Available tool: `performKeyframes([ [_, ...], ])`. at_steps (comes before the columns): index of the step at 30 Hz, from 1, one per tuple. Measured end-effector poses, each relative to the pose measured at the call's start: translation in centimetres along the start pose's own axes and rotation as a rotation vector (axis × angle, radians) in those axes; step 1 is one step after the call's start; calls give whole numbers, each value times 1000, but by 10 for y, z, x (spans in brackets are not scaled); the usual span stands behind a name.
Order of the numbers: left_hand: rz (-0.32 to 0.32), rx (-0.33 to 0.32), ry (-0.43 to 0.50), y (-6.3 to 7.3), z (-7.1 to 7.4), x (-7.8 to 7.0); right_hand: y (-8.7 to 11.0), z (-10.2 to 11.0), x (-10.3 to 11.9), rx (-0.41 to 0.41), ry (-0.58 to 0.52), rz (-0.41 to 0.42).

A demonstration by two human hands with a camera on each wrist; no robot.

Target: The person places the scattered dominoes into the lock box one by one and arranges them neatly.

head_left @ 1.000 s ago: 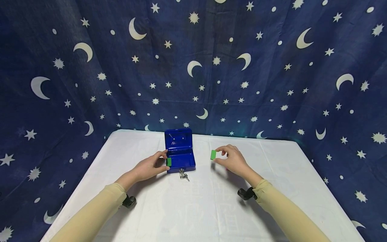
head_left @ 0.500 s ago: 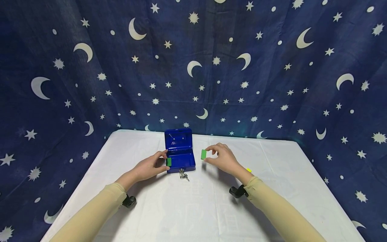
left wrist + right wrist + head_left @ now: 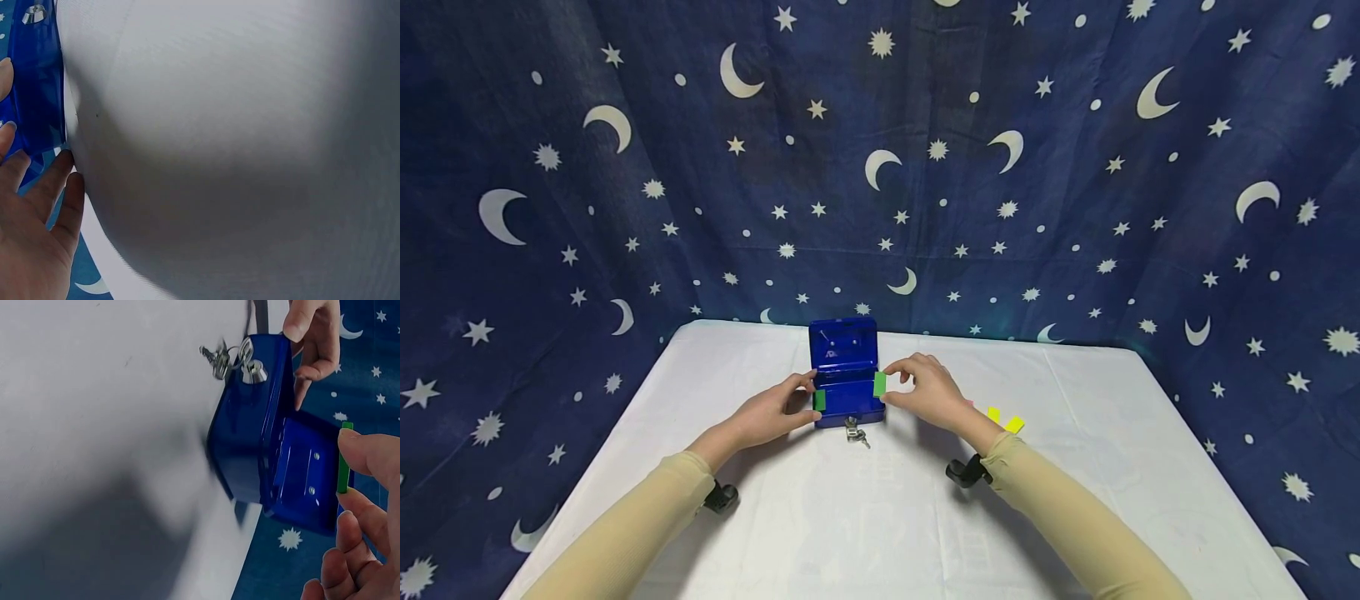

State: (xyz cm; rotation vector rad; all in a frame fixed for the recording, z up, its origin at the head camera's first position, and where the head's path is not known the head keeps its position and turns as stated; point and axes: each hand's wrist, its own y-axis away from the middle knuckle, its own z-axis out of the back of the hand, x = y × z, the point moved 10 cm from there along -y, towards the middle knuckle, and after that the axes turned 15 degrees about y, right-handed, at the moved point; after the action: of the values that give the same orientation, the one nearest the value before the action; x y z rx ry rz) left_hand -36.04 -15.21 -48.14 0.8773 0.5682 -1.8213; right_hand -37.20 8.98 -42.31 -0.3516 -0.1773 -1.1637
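Observation:
A blue metal cash box [image 3: 867, 417] stands with its lid [image 3: 842, 345] raised, a small key set [image 3: 856, 433] hanging from its front lock. My left hand [image 3: 766, 412] grips the box's left side, thumb at the front corner and fingers toward the back. Inside, along the left wall, is a flat green block [image 3: 820, 401]. Another thin green block [image 3: 880, 384] is pinched upright between thumb and fingertip of my right hand [image 3: 928, 393], over the box's right edge. In the right wrist view, this block [image 3: 344, 459] is seen edge-on, apart from the box's front wall [image 3: 240, 440].
Yellow pieces [image 3: 1014, 425] and a bit of pink [image 3: 969, 403] show beside my right wrist, partly hidden by it. The white-covered table [image 3: 880, 517] reaches back to a dark blue star-and-moon curtain [image 3: 925, 208].
My right hand has carried the green block leftward from the table's middle to the box's right edge. Yellow pieces have come into sight behind the wrist. The left hand stays at the box.

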Motion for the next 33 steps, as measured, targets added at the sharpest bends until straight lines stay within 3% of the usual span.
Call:
performKeyframes([
  [16, 12, 5, -2, 0, -1, 2, -14, -22, 33, 51, 26, 56],
  [33, 17, 14, 1, 0, -1, 1, -36, -46, 50, 108, 58, 87],
])
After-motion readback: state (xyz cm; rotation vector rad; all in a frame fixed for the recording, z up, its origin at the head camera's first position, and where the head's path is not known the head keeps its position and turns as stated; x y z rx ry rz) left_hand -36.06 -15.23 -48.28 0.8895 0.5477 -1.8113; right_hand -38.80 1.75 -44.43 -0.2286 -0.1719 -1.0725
